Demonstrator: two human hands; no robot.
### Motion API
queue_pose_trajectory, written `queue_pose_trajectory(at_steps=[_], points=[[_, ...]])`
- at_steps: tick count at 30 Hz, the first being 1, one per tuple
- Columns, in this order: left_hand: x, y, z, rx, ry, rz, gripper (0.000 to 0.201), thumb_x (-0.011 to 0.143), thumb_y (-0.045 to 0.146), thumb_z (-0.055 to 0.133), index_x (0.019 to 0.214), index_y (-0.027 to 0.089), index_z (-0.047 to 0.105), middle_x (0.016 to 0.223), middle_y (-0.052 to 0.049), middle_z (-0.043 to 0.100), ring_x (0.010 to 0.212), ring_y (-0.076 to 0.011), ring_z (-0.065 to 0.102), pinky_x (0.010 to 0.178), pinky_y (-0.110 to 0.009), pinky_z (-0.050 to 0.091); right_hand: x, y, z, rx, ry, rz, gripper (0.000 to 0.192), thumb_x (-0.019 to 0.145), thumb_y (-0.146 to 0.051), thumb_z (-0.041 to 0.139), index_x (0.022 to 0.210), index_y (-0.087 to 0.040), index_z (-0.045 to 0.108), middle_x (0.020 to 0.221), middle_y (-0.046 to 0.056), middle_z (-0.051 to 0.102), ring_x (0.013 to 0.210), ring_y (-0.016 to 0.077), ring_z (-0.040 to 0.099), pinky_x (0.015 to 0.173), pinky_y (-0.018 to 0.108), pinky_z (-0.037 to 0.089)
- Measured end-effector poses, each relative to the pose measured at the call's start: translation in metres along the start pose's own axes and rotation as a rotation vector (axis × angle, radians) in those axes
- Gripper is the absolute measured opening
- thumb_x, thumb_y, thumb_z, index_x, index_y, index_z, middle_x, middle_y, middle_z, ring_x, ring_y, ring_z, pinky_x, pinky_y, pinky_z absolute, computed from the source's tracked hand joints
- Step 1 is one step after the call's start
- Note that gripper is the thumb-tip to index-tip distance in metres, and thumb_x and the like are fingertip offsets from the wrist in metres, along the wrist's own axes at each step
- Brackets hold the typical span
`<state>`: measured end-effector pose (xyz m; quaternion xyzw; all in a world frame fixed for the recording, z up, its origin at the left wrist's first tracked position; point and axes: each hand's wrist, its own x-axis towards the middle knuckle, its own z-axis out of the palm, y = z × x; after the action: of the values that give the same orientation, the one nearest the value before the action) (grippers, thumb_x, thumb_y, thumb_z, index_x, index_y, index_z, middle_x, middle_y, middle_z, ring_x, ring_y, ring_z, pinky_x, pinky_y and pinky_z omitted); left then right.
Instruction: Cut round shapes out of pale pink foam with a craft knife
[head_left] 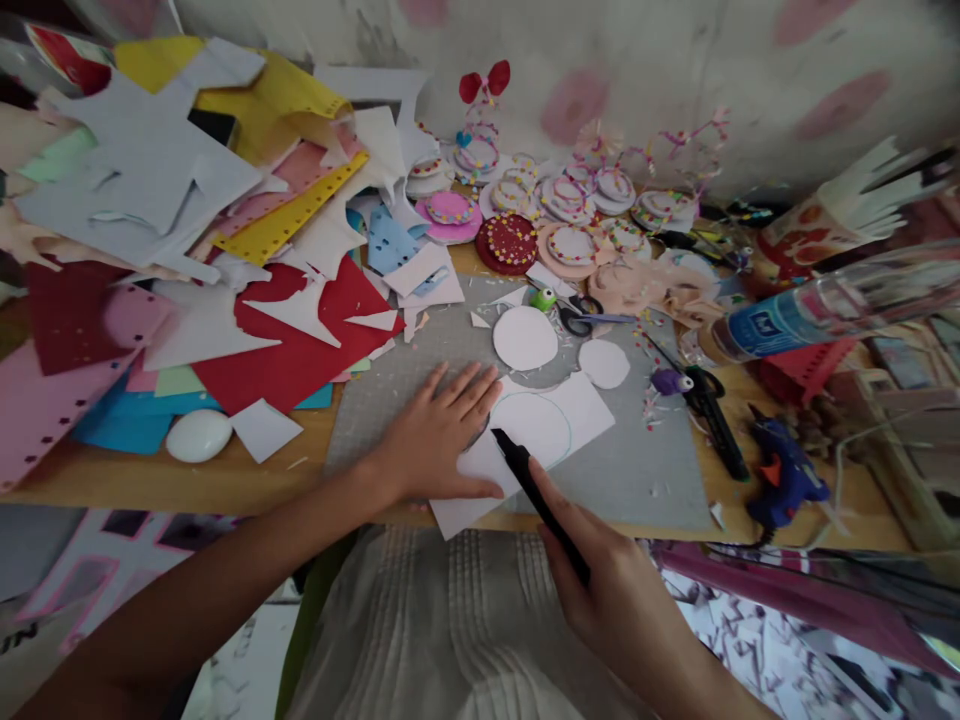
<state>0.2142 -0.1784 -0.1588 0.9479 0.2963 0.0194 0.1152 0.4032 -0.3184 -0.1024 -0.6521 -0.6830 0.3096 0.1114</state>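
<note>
At the left of the frame, a red sheet [262,375] lies beyond your forearm. Near the centre, your left hand [442,440] lies flat, fingers spread and gripping nothing, over the left part of the white sheet [532,425], which lies lower centre on the gray mat [637,470]. Right of that, your right hand [607,555] is wrapped around the black cutter [544,500], its tip over the sheet, beside your left fingers; you can't tell whether it touches. A blue glue gun [789,475] lies lower right.
</note>
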Motion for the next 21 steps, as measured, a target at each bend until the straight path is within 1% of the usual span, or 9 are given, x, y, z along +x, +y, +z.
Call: queue_pose_trajectory(at_steps=[2, 3, 6, 8, 11, 14, 21], points=[[0.0, 0.0, 0.0, 0.006, 0.005, 0.001, 0.111, 0.076, 0.086, 0.03, 0.153, 0.006, 0.017, 0.161, -0.015, 0.013, 0.149, -0.0315, 0.008, 0.119, -0.051, -0.001, 0.001, -0.002, 0.001, -0.041, 0.001, -0.017, 0.061, 0.093, -0.018, 0.034, 0.154, -0.022, 0.024, 0.076, 0.006, 0.068, 0.062, 0.0221, 0.068, 0.063, 0.033, 0.058], [0.0, 0.001, 0.0, 0.009, 0.006, 0.002, 0.107, 0.08, 0.082, 0.03, 0.153, 0.006, 0.017, 0.161, -0.015, 0.013, 0.149, -0.0315, 0.008, 0.119, -0.052, 0.0, 0.001, -0.003, 0.002, -0.061, 0.001, -0.029, 0.063, 0.093, -0.017, 0.034, 0.154, -0.022, 0.023, 0.075, 0.006, 0.067, 0.06, 0.022, 0.067, 0.06, 0.033, 0.057], [0.0, 0.002, -0.002, 0.02, 0.016, -0.006, 0.081, 0.094, 0.062, 0.026, 0.153, 0.007, 0.019, 0.161, -0.014, 0.015, 0.149, -0.0301, 0.01, 0.119, -0.053, 0.003, 0.002, -0.005, 0.0, -0.118, -0.001, -0.071, 0.066, 0.091, -0.015, 0.033, 0.155, -0.022, 0.018, 0.072, 0.005, 0.066, 0.055, 0.022, 0.065, 0.051, 0.03, 0.054], [0.0, 0.002, -0.002, 0.024, 0.023, -0.012, 0.071, 0.097, 0.051, 0.025, 0.153, 0.008, 0.019, 0.161, -0.014, 0.015, 0.149, -0.0295, 0.012, 0.119, -0.053, 0.004, 0.002, -0.005, -0.002, -0.156, -0.014, -0.103, 0.068, 0.091, -0.014, 0.033, 0.156, -0.021, 0.014, 0.07, 0.004, 0.065, 0.052, 0.0219, 0.064, 0.048, 0.029, 0.052], [0.0, 0.003, -0.003, 0.022, 0.023, -0.011, 0.069, 0.098, 0.049, 0.026, 0.153, 0.008, 0.019, 0.161, -0.013, 0.015, 0.149, -0.0294, 0.012, 0.12, -0.053, 0.004, 0.0, -0.003, -0.005, -0.228, -0.02, -0.136, 0.068, 0.091, -0.014, 0.032, 0.156, -0.02, 0.013, 0.067, 0.003, 0.064, 0.049, 0.0214, 0.063, 0.046, 0.028, 0.05], [0.0, 0.003, -0.003, 0.023, 0.022, -0.006, 0.068, 0.098, 0.049, 0.025, 0.153, 0.008, 0.019, 0.161, -0.013, 0.015, 0.149, -0.0294, 0.011, 0.12, -0.053, 0.004, -0.003, 0.001, -0.007, -0.303, -0.012, -0.145, 0.069, 0.09, -0.014, 0.033, 0.155, -0.02, 0.013, 0.066, 0.002, 0.063, 0.047, 0.0201, 0.062, 0.041, 0.026, 0.045], [0.001, 0.001, -0.002, 0.021, 0.021, 0.0, 0.068, 0.098, 0.048, 0.026, 0.153, 0.008, 0.02, 0.161, -0.013, 0.014, 0.149, -0.0294, 0.011, 0.12, -0.053, 0.003, -0.006, 0.011, -0.012, -0.426, -0.061, -0.195, 0.075, 0.088, -0.011, 0.034, 0.156, -0.023, 0.004, 0.065, -0.001, 0.06, 0.047, 0.0186, 0.062, 0.039, 0.026, 0.039]])
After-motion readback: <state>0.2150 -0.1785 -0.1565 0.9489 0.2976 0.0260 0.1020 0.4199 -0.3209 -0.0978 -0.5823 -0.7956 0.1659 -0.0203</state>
